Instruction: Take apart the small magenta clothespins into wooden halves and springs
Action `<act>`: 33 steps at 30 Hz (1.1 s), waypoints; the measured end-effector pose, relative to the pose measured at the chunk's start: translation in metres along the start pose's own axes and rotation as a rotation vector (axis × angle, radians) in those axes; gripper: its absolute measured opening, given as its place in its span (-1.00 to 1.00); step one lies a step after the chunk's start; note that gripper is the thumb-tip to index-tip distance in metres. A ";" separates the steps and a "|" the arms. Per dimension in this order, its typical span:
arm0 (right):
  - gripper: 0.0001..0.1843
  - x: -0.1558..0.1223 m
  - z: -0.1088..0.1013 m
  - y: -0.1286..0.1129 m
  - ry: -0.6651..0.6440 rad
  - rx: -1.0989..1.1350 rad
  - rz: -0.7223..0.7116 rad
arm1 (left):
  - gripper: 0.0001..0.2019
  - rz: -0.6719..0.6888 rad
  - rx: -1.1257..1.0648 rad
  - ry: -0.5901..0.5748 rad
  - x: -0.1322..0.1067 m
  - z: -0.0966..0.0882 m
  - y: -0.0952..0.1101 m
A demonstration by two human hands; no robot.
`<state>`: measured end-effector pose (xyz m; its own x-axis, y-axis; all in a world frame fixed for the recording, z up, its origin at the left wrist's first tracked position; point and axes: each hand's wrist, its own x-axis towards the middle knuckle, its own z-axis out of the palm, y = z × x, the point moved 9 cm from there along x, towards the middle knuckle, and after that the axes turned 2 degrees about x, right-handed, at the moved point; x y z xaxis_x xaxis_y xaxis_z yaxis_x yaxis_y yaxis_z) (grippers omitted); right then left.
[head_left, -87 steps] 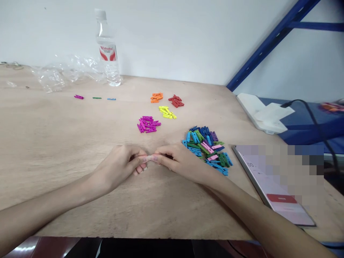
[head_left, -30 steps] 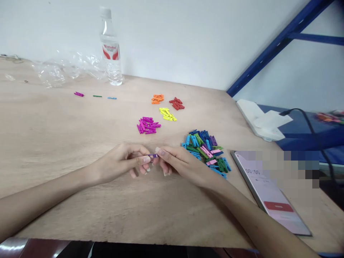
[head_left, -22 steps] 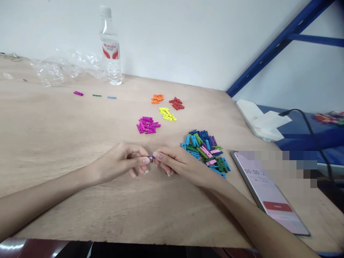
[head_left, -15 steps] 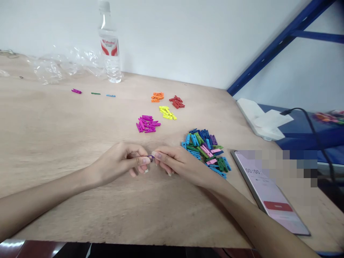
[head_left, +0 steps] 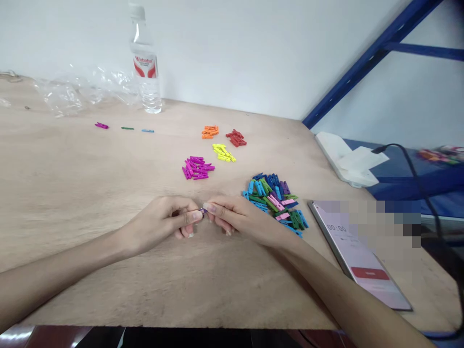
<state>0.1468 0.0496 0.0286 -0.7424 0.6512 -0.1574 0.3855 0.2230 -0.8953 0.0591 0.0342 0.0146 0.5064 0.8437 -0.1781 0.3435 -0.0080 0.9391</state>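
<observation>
Wooden table [head_left: 72, 203] surface carries a mixed pile of mini clothespins [head_left: 271, 200] and a magenta group [head_left: 197, 167] beyond the hands. Left hand [head_left: 159, 217] and right hand [head_left: 242, 217] both have their grip closed on one purple clothespin [head_left: 203, 210], held above the table, left of the mixed pile. Capped water bottle [head_left: 145, 82] stands at the wall, holding clear liquid.

A: Tabletop [head_left: 83, 203]? We say plywood, pale, matt, fairly smooth.
B: Agreed. Mini pegs [head_left: 271, 195], incl. purple peg [head_left: 203, 210]: painted wood, smooth, semi-matt.
A: Bottle [head_left: 145, 84]: clear glossy plastic. Bag [head_left: 67, 94]: thin crinkly plastic.
B: Shelf frame [head_left: 369, 63]: blue-painted metal, we reckon. Phone [head_left: 362, 285]: glossy glass.
</observation>
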 end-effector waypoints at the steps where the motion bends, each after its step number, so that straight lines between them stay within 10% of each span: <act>1: -0.56 0.000 0.000 0.002 0.002 0.064 0.014 | -0.69 0.007 -0.009 -0.010 0.000 0.000 0.000; 11: -0.61 -0.001 0.005 0.014 -0.023 0.372 0.133 | -0.74 0.051 0.003 -0.168 -0.001 0.003 0.005; 25: -0.60 -0.005 0.004 0.005 -0.048 0.238 0.072 | -0.67 0.065 0.114 -0.089 -0.003 0.006 0.009; 33: -0.70 -0.002 0.003 0.007 -0.099 0.326 0.037 | -0.83 0.423 0.763 0.302 -0.026 -0.017 0.037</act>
<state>0.1488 0.0476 0.0210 -0.7867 0.5776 -0.2179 0.2298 -0.0537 -0.9718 0.0460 0.0212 0.0592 0.5177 0.7933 0.3206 0.6597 -0.6087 0.4409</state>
